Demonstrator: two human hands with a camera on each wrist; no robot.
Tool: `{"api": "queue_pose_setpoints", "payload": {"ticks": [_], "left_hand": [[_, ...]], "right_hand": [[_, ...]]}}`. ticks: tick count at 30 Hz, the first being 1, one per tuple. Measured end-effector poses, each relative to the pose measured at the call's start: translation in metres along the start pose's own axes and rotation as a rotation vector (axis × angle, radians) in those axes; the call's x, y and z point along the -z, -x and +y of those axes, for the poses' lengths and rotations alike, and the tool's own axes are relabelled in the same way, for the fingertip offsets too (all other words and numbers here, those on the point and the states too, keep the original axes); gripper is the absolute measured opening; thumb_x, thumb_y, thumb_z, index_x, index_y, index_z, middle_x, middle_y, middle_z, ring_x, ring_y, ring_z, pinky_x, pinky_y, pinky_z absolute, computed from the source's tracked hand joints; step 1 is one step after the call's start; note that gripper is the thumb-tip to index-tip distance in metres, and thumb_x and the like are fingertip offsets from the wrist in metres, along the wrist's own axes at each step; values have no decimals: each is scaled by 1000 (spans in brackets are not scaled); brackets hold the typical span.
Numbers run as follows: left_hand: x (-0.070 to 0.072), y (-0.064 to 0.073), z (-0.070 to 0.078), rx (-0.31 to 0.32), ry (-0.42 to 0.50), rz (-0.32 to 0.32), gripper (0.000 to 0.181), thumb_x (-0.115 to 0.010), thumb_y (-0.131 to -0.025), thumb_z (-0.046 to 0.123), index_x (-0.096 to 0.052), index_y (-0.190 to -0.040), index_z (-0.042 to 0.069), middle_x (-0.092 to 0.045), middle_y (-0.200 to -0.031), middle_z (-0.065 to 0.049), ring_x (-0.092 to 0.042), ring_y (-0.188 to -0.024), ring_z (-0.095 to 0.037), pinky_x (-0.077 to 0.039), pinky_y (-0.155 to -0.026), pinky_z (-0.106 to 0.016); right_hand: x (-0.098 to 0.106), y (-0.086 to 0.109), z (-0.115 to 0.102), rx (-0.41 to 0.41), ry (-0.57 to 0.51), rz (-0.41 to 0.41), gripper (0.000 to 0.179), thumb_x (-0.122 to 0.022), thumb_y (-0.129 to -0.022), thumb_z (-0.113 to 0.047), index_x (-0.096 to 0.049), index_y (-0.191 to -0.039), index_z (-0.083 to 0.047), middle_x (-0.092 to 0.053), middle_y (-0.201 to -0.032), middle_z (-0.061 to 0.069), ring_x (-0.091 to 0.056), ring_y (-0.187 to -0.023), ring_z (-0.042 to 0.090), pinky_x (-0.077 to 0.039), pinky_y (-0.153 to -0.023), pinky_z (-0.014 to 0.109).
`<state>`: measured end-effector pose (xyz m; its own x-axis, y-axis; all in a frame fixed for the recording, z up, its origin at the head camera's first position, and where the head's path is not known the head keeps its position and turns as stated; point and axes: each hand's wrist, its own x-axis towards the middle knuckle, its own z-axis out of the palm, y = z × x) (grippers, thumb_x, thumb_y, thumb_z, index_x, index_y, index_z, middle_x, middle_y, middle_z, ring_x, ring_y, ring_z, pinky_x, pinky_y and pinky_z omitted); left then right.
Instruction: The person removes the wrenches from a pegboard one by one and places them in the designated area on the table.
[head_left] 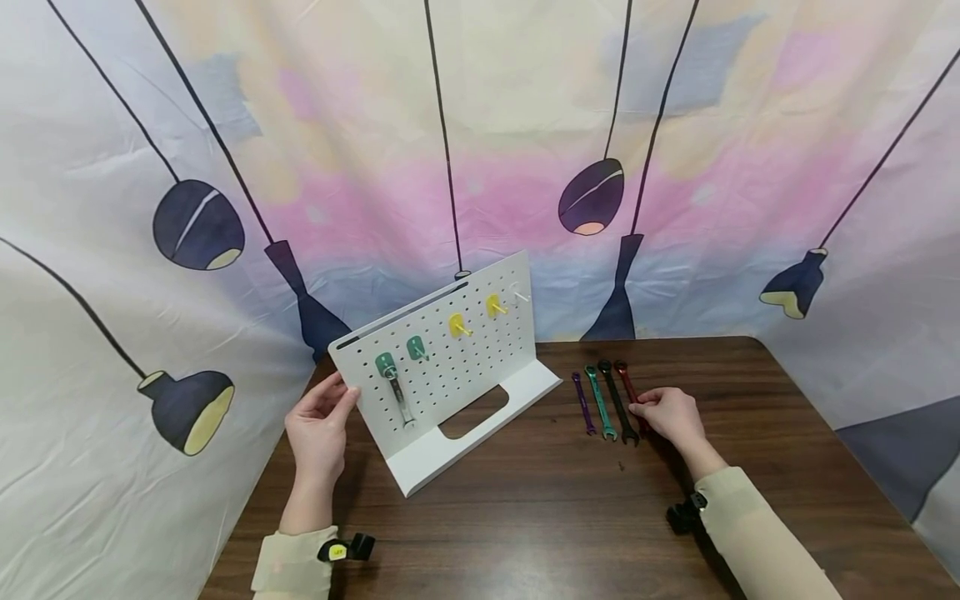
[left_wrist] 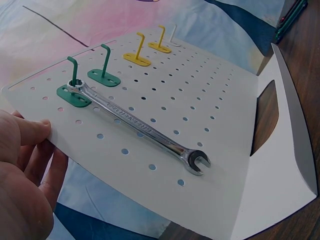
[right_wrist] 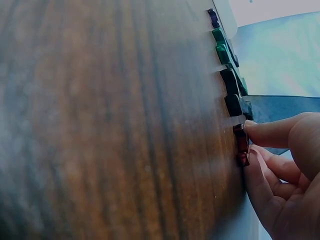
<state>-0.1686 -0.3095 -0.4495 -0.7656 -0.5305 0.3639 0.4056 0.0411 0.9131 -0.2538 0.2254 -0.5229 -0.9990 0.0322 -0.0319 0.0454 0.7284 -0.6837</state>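
Note:
A white pegboard stand (head_left: 405, 477) is held at its left edge by my left hand (head_left: 318, 429), the thumb in front and the fingers behind. From the leftmost green hook (left_wrist: 75, 97) hangs a silver combination wrench (left_wrist: 135, 122), its open end pointing down. My right hand (head_left: 671, 417) pinches a red wrench (right_wrist: 241, 142) between thumb and fingers near its lower end, at the tabletop. Left of it lie a black wrench (head_left: 617, 402), a green wrench (head_left: 600, 402) and a purple wrench (head_left: 582, 403), side by side.
Another green hook (head_left: 417, 348), two yellow hooks, one of them the nearer yellow hook (head_left: 459, 325), and a clear hook (head_left: 518, 292) sit along the board. Everything rests on a dark wooden table (head_left: 525, 517). Behind it hangs a cloth (head_left: 510, 125) printed with lamps.

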Motion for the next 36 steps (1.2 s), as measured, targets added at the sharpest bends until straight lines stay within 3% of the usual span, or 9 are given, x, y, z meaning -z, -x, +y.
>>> {"api": "queue_pose_setpoints", "payload": {"ticks": [36], "left_hand": [[1,0,-1,6,-7,4,33,-81,-91,-7,-76,-124,-5,-74,-89,3,-65,-83,-13,-58,-76,-17]], "right_hand": [[2,-1,4,8,-26,-11,35,-76,-100,-28,-77,-113,4,-78,-97,15,-72,-83,29,-59,-76,51]]}}
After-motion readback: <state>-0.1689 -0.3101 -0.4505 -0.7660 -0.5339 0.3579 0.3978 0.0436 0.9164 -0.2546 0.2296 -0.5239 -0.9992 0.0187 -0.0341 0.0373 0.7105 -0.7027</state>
